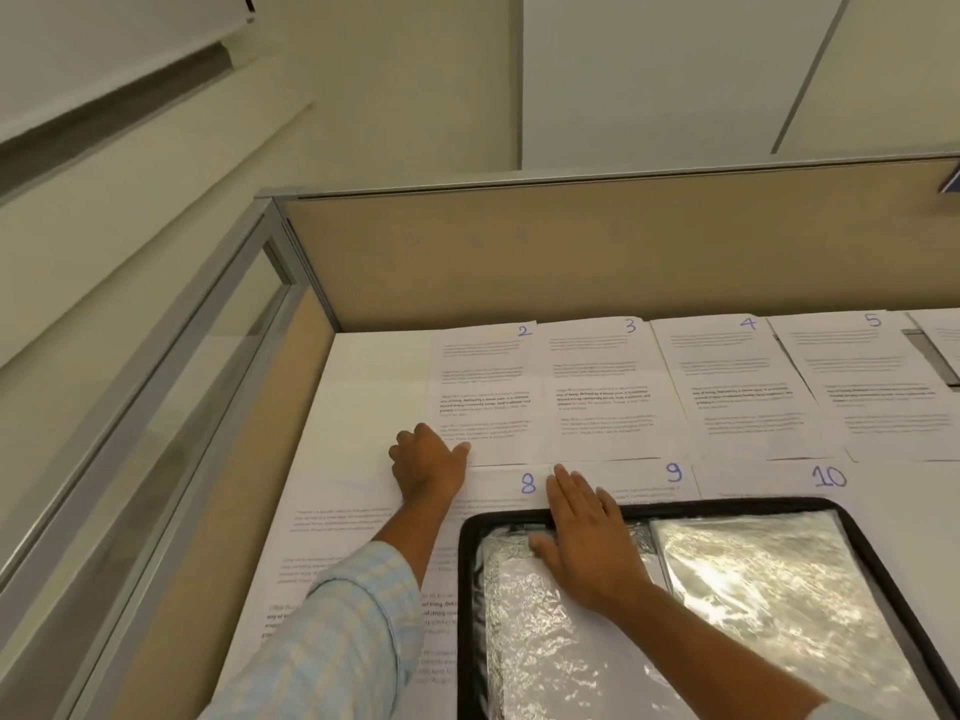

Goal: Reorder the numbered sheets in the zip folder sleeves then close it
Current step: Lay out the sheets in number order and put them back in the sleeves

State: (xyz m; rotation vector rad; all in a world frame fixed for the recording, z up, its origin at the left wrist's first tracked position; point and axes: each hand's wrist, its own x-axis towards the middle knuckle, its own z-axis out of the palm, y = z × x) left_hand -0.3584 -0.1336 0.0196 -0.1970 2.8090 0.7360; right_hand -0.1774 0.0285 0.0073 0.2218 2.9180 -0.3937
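My left grip (428, 465) is curled at the near corner of sheet 2 (483, 397), pinching or not I cannot tell, my right grip (587, 537) lies flat and empty across the open zip folder (727, 504) rim beneath it, and one careless drag could skew the sheets alongside.

**A:** Heads up, your zip folder (675, 506) runs off the bottom edge, and it covers most of sheet 8 (527, 483), sheet 9 (673, 472) and sheet 10 (829, 476).

**B:** Yeah, plus your left hand (428, 462) hides the number on the near-left sheet (332, 511). Print's all blur.
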